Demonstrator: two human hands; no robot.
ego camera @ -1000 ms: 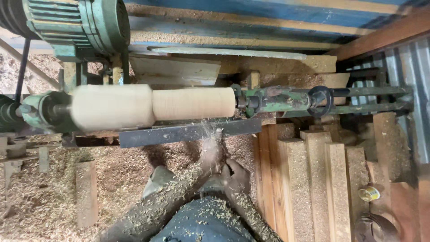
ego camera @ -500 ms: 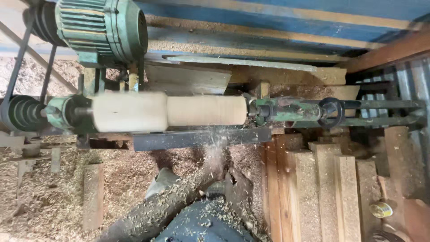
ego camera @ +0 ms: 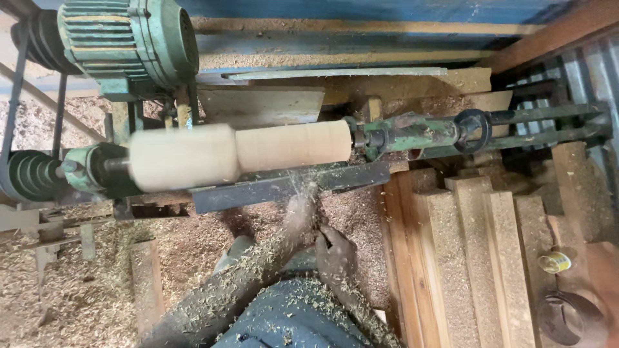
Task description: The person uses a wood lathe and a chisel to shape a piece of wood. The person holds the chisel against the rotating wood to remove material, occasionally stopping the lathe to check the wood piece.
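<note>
A pale wooden workpiece (ego camera: 293, 145) spins blurred on a green lathe, thick at its left part (ego camera: 184, 156) and thinner on the right. My left hand (ego camera: 300, 216), coated in shavings, presses against the dark metal tool rest (ego camera: 258, 188) just below the thinner section. Chips spray from that spot. My right hand (ego camera: 335, 250) is closed right behind it, nearer my body. Both hands grip a turning chisel that they almost fully hide. My sleeves and lap are covered with shavings.
A green motor (ego camera: 129, 38) sits at top left, with a belt pulley (ego camera: 29, 175) below it. The green tailstock (ego camera: 419, 132) holds the workpiece's right end. Dusty wooden blocks (ego camera: 471, 258) stack at right beside a small tin (ego camera: 554, 261). Sawdust covers the floor (ego camera: 77, 290).
The view has shifted, so the lathe and motor sit lower and further right in the picture. My hands stay at the tool rest and chips keep flying.
</note>
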